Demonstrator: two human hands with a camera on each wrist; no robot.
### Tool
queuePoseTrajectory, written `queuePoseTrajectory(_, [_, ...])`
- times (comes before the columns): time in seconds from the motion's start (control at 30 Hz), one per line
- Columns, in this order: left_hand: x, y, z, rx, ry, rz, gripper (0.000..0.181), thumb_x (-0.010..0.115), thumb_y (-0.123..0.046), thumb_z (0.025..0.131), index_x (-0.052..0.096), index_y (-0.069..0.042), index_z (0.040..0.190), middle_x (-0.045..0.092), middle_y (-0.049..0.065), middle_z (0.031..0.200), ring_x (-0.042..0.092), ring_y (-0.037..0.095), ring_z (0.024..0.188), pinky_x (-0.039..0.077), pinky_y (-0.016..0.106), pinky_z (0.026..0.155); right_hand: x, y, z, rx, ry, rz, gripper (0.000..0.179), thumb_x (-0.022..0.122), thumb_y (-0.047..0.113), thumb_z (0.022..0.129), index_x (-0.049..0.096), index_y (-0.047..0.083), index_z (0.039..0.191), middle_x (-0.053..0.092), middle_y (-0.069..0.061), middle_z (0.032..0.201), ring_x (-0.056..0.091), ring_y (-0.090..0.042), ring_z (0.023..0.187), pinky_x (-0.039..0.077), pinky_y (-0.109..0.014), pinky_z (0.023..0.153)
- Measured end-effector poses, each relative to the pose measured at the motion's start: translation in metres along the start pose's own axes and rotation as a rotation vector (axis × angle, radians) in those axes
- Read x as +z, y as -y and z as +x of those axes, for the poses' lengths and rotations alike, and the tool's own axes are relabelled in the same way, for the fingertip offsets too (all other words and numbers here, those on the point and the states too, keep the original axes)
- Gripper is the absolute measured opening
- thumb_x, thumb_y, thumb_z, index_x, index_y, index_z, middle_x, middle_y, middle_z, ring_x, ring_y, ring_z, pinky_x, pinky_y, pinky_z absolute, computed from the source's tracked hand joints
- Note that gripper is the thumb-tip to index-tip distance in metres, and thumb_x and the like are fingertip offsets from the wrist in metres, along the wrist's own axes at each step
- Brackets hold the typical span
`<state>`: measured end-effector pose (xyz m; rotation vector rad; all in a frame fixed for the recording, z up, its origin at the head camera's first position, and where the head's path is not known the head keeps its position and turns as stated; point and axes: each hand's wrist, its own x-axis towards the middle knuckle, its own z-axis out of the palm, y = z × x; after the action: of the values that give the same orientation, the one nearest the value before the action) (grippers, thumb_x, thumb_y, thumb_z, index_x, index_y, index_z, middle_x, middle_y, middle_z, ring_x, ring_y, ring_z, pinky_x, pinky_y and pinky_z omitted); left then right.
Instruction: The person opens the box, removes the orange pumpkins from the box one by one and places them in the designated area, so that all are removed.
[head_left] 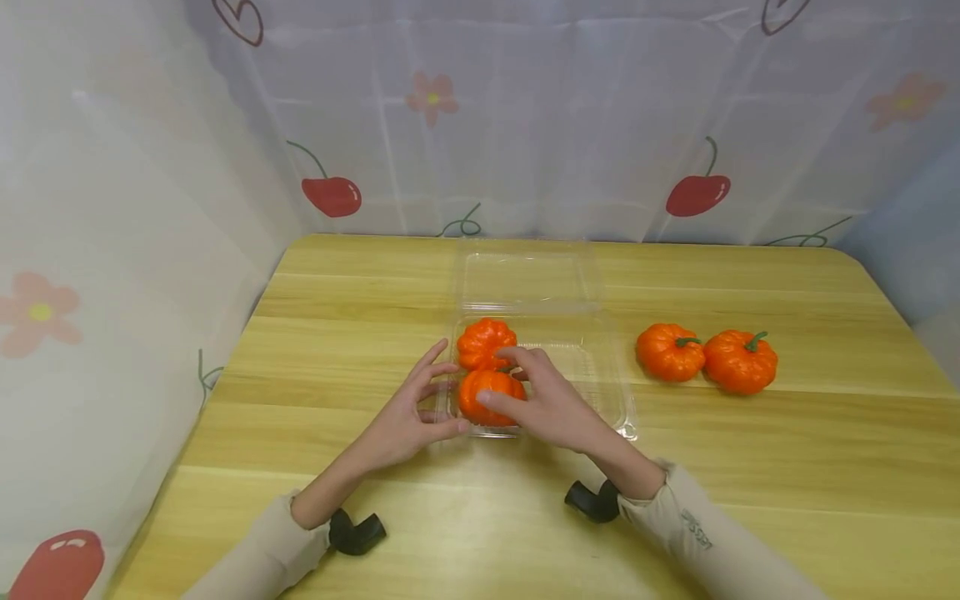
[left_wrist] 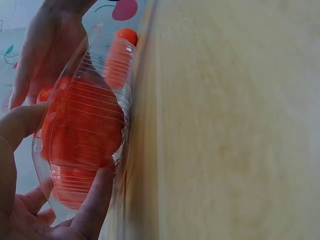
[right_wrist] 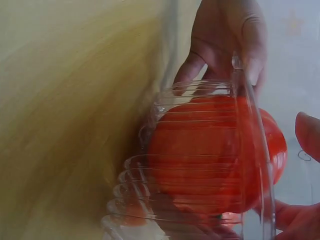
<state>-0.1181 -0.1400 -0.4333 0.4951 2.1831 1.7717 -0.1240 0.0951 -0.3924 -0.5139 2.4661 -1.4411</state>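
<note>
Two orange toy pumpkins sit at the left end of an open clear plastic clamshell box (head_left: 585, 379). The far pumpkin (head_left: 483, 340) is partly covered by my right fingers; the near pumpkin (head_left: 478, 390) lies under my right thumb. My right hand (head_left: 551, 404) arches over both, its thumb standing off the near pumpkin (right_wrist: 200, 150) in the right wrist view. With fingers spread, my left hand (head_left: 408, 421) rests along the box's left side. In the left wrist view, the left thumb (left_wrist: 22, 125) is at the rim and a fingertip touches the ribbed wall.
Right of the box, two more orange pumpkins with green stems, one (head_left: 670, 352) and another (head_left: 741, 361), sit side by side on the wooden table (head_left: 825, 467). The box's lid (head_left: 528, 279) lies folded back. A printed curtain (head_left: 525, 125) hangs behind the table.
</note>
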Motion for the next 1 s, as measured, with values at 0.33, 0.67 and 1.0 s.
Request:
queuePoseTrajectory(0.33, [0.0018,-0.0005,-0.0029,-0.028,-0.008,0.013,0.068,0.082,-0.017,0.083,0.047,-0.012,0.141,0.005,-0.012,0.163,0.038,0.037,0.136,0.055,0.032,0.089,0.005,-0.005,0.0011,0.056,-0.017,0.022,0.057,0.078,0.031,0.085,0.056,0.006,0.132,0.048,-0.016,0.123,0.059,-0.038,0.108,0.056,-0.043,0.081])
queuePoseTrajectory(0.67, [0.002,-0.0023,-0.0028,-0.025,-0.014,0.024,0.066,0.082,-0.017,0.082,0.048,-0.012,0.139,0.005,-0.01,0.164,0.038,0.04,0.136,0.055,0.032,0.088,0.0058,-0.0066,-0.0003,0.07,-0.042,0.032,0.057,0.079,0.035,0.084,0.057,0.009,0.13,0.049,-0.012,0.122,0.058,-0.035,0.109,0.056,-0.043,0.081])
queuePoseTrajectory(1.0, [0.0022,0.0003,-0.0012,-0.028,-0.015,0.023,0.066,0.083,-0.019,0.082,0.049,-0.013,0.139,0.006,-0.014,0.163,0.036,0.039,0.137,0.055,0.032,0.089,0.0063,-0.0094,-0.0045,0.029,-0.079,0.068,0.06,0.082,0.031,0.081,0.056,0.01,0.131,0.048,-0.011,0.127,0.055,-0.036,0.111,0.054,-0.047,0.085])
